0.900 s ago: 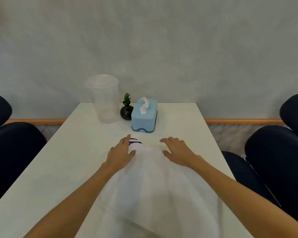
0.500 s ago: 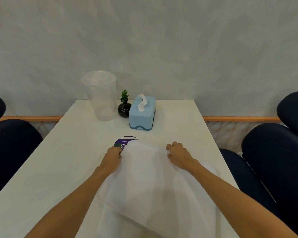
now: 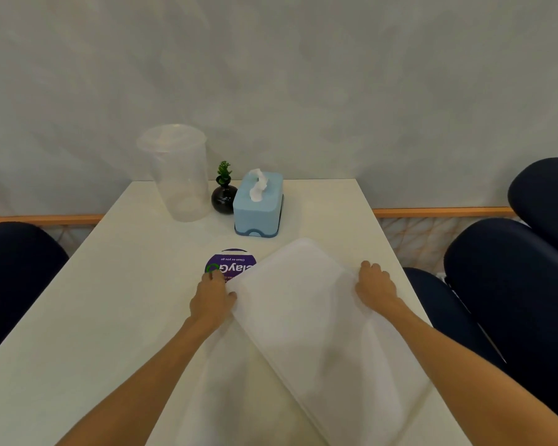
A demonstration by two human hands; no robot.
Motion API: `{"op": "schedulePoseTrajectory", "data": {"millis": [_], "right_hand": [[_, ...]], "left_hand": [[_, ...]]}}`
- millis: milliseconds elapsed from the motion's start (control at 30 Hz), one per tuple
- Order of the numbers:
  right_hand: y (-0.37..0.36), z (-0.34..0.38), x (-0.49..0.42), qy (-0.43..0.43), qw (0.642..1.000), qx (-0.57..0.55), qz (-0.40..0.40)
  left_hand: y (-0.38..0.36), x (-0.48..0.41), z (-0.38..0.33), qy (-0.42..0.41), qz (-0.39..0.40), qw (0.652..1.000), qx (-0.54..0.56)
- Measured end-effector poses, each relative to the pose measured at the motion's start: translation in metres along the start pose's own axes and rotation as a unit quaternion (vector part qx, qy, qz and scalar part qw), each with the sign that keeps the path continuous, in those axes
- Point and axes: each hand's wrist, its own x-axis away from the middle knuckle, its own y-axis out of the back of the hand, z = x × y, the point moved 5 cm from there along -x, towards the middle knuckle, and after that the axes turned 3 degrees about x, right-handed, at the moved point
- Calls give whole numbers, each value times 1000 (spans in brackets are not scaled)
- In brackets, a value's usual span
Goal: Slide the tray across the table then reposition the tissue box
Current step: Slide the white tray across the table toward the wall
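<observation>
A white translucent tray (image 3: 306, 304) lies on the white table (image 3: 110, 300), turned at an angle toward the right side, its far corner near the tissue box. My left hand (image 3: 211, 299) grips the tray's left edge. My right hand (image 3: 376, 289) grips its right edge, close to the table's right side. The light blue tissue box (image 3: 259, 206), with a white tissue sticking out of the top, stands at the far middle of the table, apart from both hands.
A clear plastic lidded container (image 3: 178, 172) and a small black vase with a green plant (image 3: 223, 194) stand left of the tissue box. A round purple sticker (image 3: 227, 263) shows on the table beside the tray. Dark blue chairs (image 3: 512, 284) flank both sides.
Both hands closed on the tray's edges and swung it to the right, rotating it. The purple sticker that the tray hid is now mostly uncovered.
</observation>
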Motion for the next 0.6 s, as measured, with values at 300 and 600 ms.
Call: {"op": "schedulePoseTrajectory", "data": {"millis": [300, 600], "right_hand": [[0, -28, 1, -40, 998, -47, 8], [8, -68, -7, -79, 991, -107, 15]], "left_hand": [[-42, 26, -21, 55, 82, 990, 99], [-35, -8, -86, -32, 72, 993, 86]]}}
